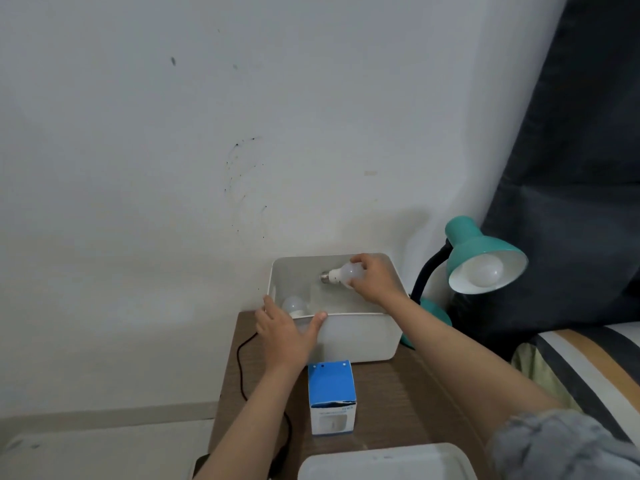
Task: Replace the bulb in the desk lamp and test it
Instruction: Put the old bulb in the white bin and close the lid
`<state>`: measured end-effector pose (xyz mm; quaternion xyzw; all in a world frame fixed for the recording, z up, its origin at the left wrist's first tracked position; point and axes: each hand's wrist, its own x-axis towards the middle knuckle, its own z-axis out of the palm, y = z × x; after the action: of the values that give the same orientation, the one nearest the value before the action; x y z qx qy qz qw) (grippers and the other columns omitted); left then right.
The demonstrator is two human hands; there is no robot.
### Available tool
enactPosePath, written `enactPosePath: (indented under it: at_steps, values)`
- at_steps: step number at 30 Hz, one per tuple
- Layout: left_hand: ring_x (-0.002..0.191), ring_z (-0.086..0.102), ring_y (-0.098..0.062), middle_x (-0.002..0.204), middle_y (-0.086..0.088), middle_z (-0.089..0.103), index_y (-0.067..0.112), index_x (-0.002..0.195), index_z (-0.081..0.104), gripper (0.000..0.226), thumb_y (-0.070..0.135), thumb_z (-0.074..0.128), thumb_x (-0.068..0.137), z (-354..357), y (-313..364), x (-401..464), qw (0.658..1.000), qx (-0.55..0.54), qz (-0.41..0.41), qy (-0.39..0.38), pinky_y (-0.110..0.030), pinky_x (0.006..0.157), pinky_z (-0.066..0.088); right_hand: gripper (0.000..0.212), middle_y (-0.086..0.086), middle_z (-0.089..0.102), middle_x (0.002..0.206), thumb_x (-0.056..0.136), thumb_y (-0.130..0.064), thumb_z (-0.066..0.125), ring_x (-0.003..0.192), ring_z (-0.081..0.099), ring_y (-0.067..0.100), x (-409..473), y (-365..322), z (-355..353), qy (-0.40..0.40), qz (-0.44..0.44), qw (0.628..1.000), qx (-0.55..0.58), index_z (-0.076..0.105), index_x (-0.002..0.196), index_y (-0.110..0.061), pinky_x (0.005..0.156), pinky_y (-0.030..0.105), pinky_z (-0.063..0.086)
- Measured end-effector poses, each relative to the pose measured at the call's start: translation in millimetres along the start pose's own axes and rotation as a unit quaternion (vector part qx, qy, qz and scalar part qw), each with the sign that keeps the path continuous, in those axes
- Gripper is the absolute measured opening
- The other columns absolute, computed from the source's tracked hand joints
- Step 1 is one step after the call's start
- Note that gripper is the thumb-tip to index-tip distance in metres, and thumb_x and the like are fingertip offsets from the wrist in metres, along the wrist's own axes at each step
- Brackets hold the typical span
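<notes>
1. Lid-like white plastic tray (381,460) lies nearest, at the wooden table's (398,393) front edge, with a blue-and-white cardboard bulb box (331,396) standing just behind it.
2. Left hand (285,336) steadies the white plastic bin (360,337), thumb hooked over its near rim, fingers spread on the outer wall.
3. Right hand (374,280) reaches into the bin, fingertips curled round the dome of a white LED bulb (341,276); its long axis lies roughly level, screw base pointing left, away from the lamp.
4. Second white bulb (294,304) rests in the bin's left corner.
5. Teal gooseneck desk lamp (485,258) stands farther right, a bulb seated in its shade; the right hand is nearer.
</notes>
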<state>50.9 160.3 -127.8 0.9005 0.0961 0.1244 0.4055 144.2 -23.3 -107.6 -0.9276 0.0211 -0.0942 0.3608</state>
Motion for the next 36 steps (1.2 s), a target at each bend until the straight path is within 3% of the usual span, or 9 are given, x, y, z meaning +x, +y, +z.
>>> enactPosePath:
  at_steps: [7, 14, 16, 18, 20, 24, 26, 29, 36]
  values:
    - [0.135, 0.018, -0.036, 0.145, -0.019, 0.019, 0.004, 0.144, 0.001, 0.114, 0.058, 0.069, 0.069, -4.6, 6.0, -0.9, 0.999, -0.004, -0.028, -0.027, -0.045, 0.103, 0.035, 0.049, 0.013, 0.053, 0.126, 0.078, -0.016, 0.070, 0.112, 0.055, 0.025, -18.9, -1.9, -14.8, 0.026, -0.005, 0.999, 0.044, 0.055, 0.124, -0.013, 0.087, 0.024, 0.042]
    - [0.141, 0.005, -0.039, 0.153, -0.025, 0.000, 0.001, 0.144, -0.001, 0.116, 0.060, 0.067, 0.071, -28.0, 27.7, -9.9, 0.995, 0.048, -0.079, -0.047, -0.045, 0.114, 0.017, 0.038, 0.004, 0.061, 0.115, 0.082, -0.019, 0.068, 0.093, 0.060, 0.015, -129.4, -9.4, -57.2, 0.100, -0.048, 0.989, 0.100, 0.059, 0.118, -0.015, 0.080, 0.023, 0.047]
    - [0.141, 0.006, -0.037, 0.154, -0.022, 0.003, 0.002, 0.145, 0.002, 0.109, 0.057, 0.065, 0.075, -34.8, 31.4, -25.8, 0.997, 0.006, -0.075, -0.035, -0.044, 0.113, 0.020, 0.038, 0.004, 0.061, 0.111, 0.081, -0.018, 0.070, 0.091, 0.060, 0.014, -166.7, -1.9, -63.3, 0.082, -0.055, 0.991, 0.085, 0.059, 0.118, -0.014, 0.077, 0.015, 0.045]
    - [0.137, 0.020, -0.035, 0.149, -0.022, 0.019, 0.001, 0.142, 0.015, 0.097, 0.051, 0.065, 0.077, -42.0, 28.9, -51.5, 0.999, -0.027, -0.044, -0.014, -0.043, 0.108, 0.028, 0.038, 0.003, 0.062, 0.109, 0.080, -0.018, 0.071, 0.092, 0.058, 0.010, -204.2, 9.2, -68.2, 0.060, -0.049, 0.995, 0.065, 0.061, 0.117, -0.014, 0.075, 0.011, 0.041]
    - [0.128, 0.033, -0.031, 0.140, -0.020, 0.034, 0.003, 0.135, 0.030, 0.080, 0.044, 0.068, 0.077, -49.9, 19.0, -83.5, 0.999, -0.049, -0.009, 0.004, -0.034, 0.099, 0.034, 0.040, 0.002, 0.061, 0.108, 0.080, -0.019, 0.072, 0.094, 0.056, 0.010, -239.1, 25.9, -68.5, 0.032, -0.031, 0.999, 0.029, 0.060, 0.118, -0.013, 0.079, 0.017, 0.040]
    - [0.122, 0.041, -0.025, 0.137, -0.013, 0.034, 0.009, 0.134, 0.034, 0.069, 0.038, 0.066, 0.081, -59.0, -14.5, -153.0, 0.998, -0.058, -0.005, -0.035, -0.026, 0.088, 0.033, 0.048, 0.006, 0.057, 0.113, 0.079, -0.030, 0.071, 0.101, 0.058, 0.019, -301.3, 65.2, -58.7, -0.047, 0.033, 0.998, -0.035, 0.056, 0.122, -0.014, 0.086, 0.030, 0.048]
    - [0.119, 0.044, -0.026, 0.134, -0.014, 0.037, 0.009, 0.132, 0.037, 0.067, 0.041, 0.066, 0.080, -57.6, -34.4, -182.2, 0.997, -0.022, -0.011, -0.070, -0.029, 0.088, 0.036, 0.053, 0.008, 0.054, 0.120, 0.079, -0.035, 0.070, 0.111, 0.055, 0.025, -326.5, 80.1, -52.6, -0.085, 0.065, 0.992, -0.069, 0.052, 0.125, -0.017, 0.094, 0.038, 0.047]
    - [0.113, 0.048, -0.028, 0.126, -0.013, 0.045, 0.009, 0.122, 0.047, 0.059, 0.045, 0.066, 0.079, -52.2, -58.4, -218.7, 0.992, 0.041, -0.042, -0.115, -0.033, 0.088, 0.040, 0.066, 0.012, 0.044, 0.131, 0.079, -0.046, 0.064, 0.125, 0.042, 0.028, -357.2, 91.8, -45.8, -0.140, 0.122, 0.973, -0.135, 0.040, 0.137, -0.025, 0.103, 0.037, 0.039]
    - [0.125, 0.037, -0.033, 0.134, -0.014, 0.041, 0.014, 0.132, 0.039, 0.072, 0.052, 0.063, 0.076, -35.3, -70.0, -268.1, 0.966, 0.104, -0.093, -0.219, -0.040, 0.102, 0.037, 0.071, 0.016, 0.032, 0.136, 0.081, -0.052, 0.059, 0.130, 0.026, 0.034, -387.8, 83.4, -31.4, -0.159, 0.168, 0.963, -0.140, 0.032, 0.141, -0.025, 0.103, 0.039, 0.033]
